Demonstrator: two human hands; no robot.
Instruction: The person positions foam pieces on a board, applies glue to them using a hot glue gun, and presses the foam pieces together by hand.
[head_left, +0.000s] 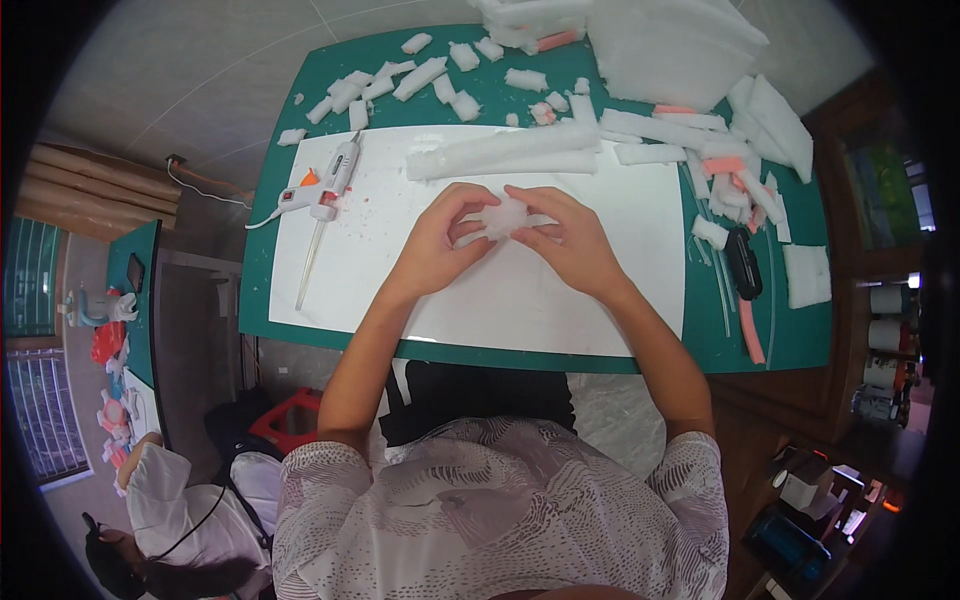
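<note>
Between my two hands, above the white sheet (480, 315), is a small whitish lump of soft foam (505, 217). My left hand (447, 240) grips its left side with curved fingers and thumb. From the other side my right hand (570, 240) pinches it, thumb low and index finger high. Just beyond my fingers lie long white foam strips (500, 158). On the sheet's left part rests a white glue gun (328, 187) with an orange trigger, and a clear glue stick (310, 265) extends from its back end toward me.
Several small foam chunks (420, 78) are scattered across the far left of the green table mat (275, 170). Big foam blocks (680, 50) stand far right. At right lie pink and white scraps (735, 180) and a black-handled tool (743, 262). Another person (190, 520) sits at lower left.
</note>
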